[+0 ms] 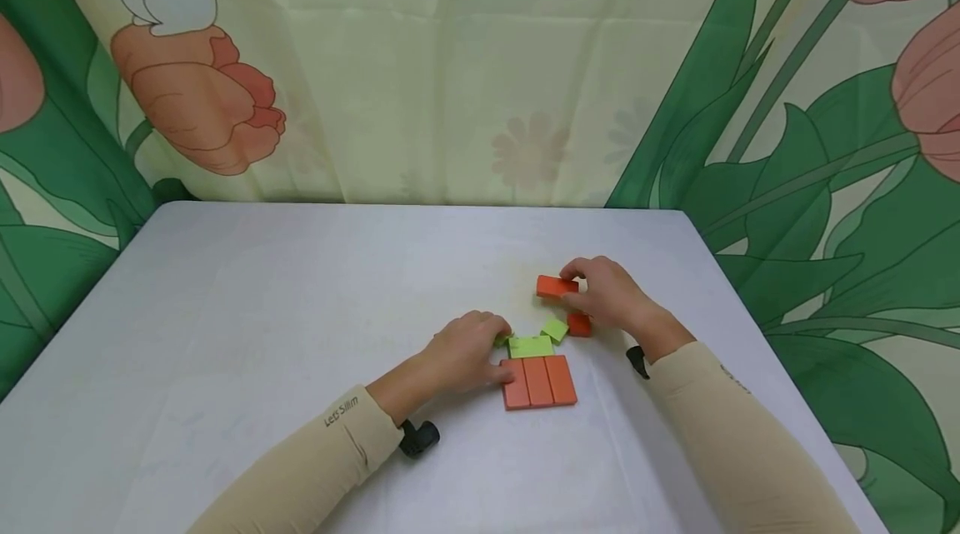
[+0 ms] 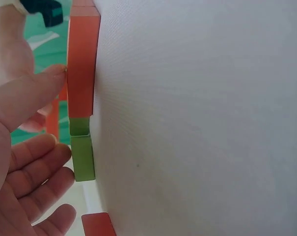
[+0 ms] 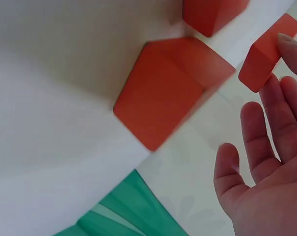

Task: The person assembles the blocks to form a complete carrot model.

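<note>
My right hand (image 1: 611, 294) pinches an orange-red block (image 3: 268, 51) between thumb and fingertips, over the right part of the table. Just nearer than it sits a small red block (image 1: 579, 324). My left hand (image 1: 467, 351) lies at the left side of a row of three orange blocks (image 1: 538, 382) set side by side. Its thumb touches the leftmost one, while the loosely bent fingers reach to a green block (image 2: 83, 158). Beyond the orange row lie a flat green block (image 1: 530, 347) and a tilted green block (image 1: 555, 330).
A white cloth covers the table (image 1: 300, 292). Behind it hangs a printed curtain (image 1: 450, 101) with leaves and tulips. In the right wrist view, a red block (image 3: 160, 93) stands close to the camera with another red block (image 3: 214, 14) beside it.
</note>
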`<state>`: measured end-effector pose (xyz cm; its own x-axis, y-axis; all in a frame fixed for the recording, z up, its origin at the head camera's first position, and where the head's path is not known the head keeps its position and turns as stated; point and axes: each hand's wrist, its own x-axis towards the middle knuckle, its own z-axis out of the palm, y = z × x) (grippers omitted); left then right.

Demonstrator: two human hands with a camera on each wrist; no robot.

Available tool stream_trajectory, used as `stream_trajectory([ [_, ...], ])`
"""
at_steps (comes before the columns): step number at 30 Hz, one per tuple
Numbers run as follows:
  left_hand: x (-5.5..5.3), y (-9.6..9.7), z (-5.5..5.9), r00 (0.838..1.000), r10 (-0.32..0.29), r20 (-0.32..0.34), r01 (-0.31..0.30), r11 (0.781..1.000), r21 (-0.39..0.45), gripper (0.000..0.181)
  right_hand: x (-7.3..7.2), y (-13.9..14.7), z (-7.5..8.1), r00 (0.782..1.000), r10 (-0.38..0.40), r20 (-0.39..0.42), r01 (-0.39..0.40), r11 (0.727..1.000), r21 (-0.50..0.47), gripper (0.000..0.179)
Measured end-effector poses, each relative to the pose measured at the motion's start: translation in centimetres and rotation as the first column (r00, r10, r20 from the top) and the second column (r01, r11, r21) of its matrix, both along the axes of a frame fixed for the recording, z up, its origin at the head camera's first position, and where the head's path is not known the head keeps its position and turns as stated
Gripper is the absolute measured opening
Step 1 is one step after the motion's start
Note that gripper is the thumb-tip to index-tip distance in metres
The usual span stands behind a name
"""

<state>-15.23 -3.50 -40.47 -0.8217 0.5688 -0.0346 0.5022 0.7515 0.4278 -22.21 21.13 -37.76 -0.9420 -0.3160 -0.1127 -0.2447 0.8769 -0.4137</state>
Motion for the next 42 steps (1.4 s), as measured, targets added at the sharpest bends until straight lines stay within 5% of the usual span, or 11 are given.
stream_trajectory([
  [12,0.1,0.0,0.2,1.000,0.008,0.015,-0.008,1.000,0.000,0.052,4.5,2.6,0.3,0.998,0.040,-0.042,-0.041,0.999,-0.016,0.028],
  [28,0.1,0.1,0.1,1.000,0.006,0.005,-0.006,1.000,-0.006,0.053,7.6,4.5,-1.5,1.000,0.011,0.028,-0.012,1.000,0.023,0.026],
  [35,0.2,0.2,0.1,1.000,0.014,0.021,-0.014,1.000,-0.003,0.053,8.0,5.2,-1.5,0.999,0.017,0.027,-0.018,1.000,0.023,0.032],
  [42,0.3,0.1,0.2,1.000,0.016,0.026,-0.016,1.000,0.000,0.053,6.7,3.9,-1.3,0.998,0.030,-0.054,-0.031,0.999,-0.033,0.029],
])
